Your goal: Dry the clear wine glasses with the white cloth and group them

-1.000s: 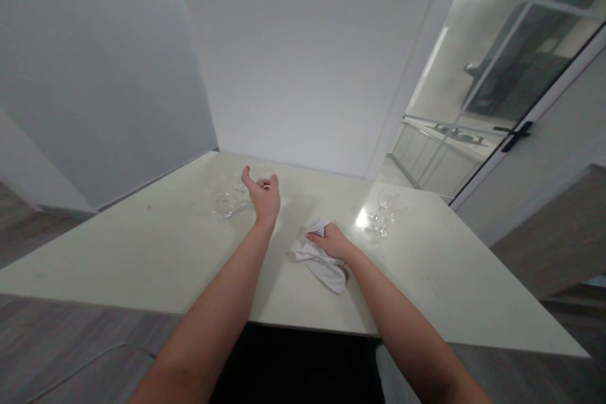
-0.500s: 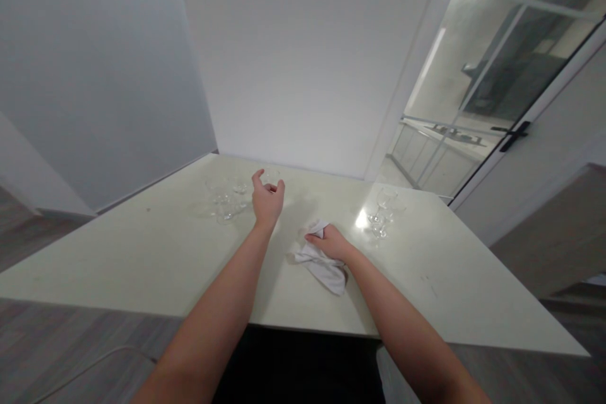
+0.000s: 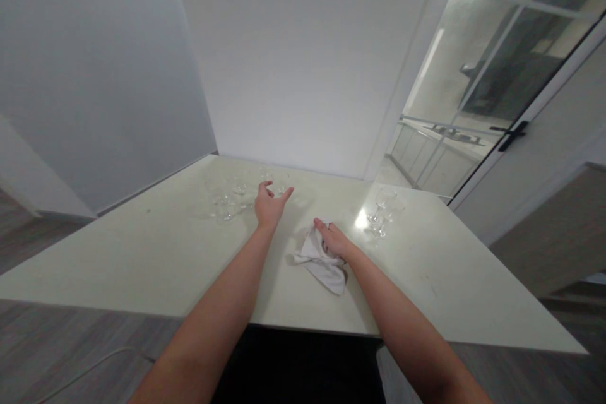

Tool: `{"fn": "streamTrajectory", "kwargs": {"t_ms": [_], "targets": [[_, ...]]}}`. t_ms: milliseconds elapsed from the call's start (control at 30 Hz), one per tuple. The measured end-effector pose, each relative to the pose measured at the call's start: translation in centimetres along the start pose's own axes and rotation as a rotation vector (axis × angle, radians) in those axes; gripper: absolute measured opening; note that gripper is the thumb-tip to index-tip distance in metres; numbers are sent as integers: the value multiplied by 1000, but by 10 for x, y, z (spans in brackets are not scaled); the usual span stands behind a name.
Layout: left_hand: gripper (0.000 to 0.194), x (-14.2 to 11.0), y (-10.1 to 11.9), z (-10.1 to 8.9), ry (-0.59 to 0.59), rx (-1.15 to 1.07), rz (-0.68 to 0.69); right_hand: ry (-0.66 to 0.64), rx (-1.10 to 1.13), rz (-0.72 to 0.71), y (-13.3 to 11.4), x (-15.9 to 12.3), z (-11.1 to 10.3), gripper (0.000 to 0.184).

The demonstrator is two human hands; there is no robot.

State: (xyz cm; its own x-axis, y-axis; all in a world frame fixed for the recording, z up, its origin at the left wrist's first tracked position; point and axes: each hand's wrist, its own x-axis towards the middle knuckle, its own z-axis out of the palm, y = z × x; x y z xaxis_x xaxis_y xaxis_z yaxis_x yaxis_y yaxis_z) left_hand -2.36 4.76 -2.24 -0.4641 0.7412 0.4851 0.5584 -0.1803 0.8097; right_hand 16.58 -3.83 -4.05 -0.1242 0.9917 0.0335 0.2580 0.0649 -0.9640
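My left hand (image 3: 269,205) is over the back part of the table, its thumb spread away from the fingers and nothing visible between them. Just beyond it stands a clear glass (image 3: 283,184), partly hidden by the hand. To its left is a group of clear stemmed glasses (image 3: 227,205), hard to tell apart. My right hand (image 3: 335,240) grips a crumpled white cloth (image 3: 322,268) that rests on the table, its thumb on top. Farther right, clear stemmed glasses (image 3: 380,211) stand close together beside a bright reflection.
The pale glossy table (image 3: 142,259) reaches back to a white wall (image 3: 303,76). A glass-paned door (image 3: 487,95) with a black handle (image 3: 514,134) is at the right. On the floor at the lower left lies a thin cable (image 3: 89,369).
My left hand has shifted slightly right and down, with the thumb spread wider, and glasses now show behind it. My right thumb has straightened and the cloth's upper part has been lifted or gathered.
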Motion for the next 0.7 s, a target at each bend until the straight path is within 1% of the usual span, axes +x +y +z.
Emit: {"fn": "streamTrajectory", "kwargs": {"t_ms": [67,100,167,200,267,333,400,467,500,533,600,700], "targets": [[59,2,-6,5,-51,12,38,123,174,144,1,3,-2,52],[57,2,-8,7,-64,3,65,163,265,202,1,4,-3,55],[51,2,-7,10,-60,-48,136,186,445,275,-2,8,-4,63],[50,1,-5,10,-57,-89,170,181,526,281,-4,9,-4,66],[50,-2,2,9,-89,-192,228,149,644,224,-10,9,-5,72],[53,-8,10,6,-185,-280,267,109,687,140,-14,8,-5,72],[55,-15,15,3,-317,-280,303,74,679,68,-15,6,-5,59],[54,-21,17,2,-456,-191,364,38,629,-4,-12,5,-4,39],[52,-24,17,1,-527,-132,406,15,586,-46,-9,5,-4,33],[51,-26,17,0,-592,-78,447,3,520,-93,-6,5,-3,29],[50,-30,18,-1,-685,-6,511,40,395,-156,-1,6,-2,26],[53,-33,21,-3,-726,36,559,107,248,-235,3,9,-1,26]]}}
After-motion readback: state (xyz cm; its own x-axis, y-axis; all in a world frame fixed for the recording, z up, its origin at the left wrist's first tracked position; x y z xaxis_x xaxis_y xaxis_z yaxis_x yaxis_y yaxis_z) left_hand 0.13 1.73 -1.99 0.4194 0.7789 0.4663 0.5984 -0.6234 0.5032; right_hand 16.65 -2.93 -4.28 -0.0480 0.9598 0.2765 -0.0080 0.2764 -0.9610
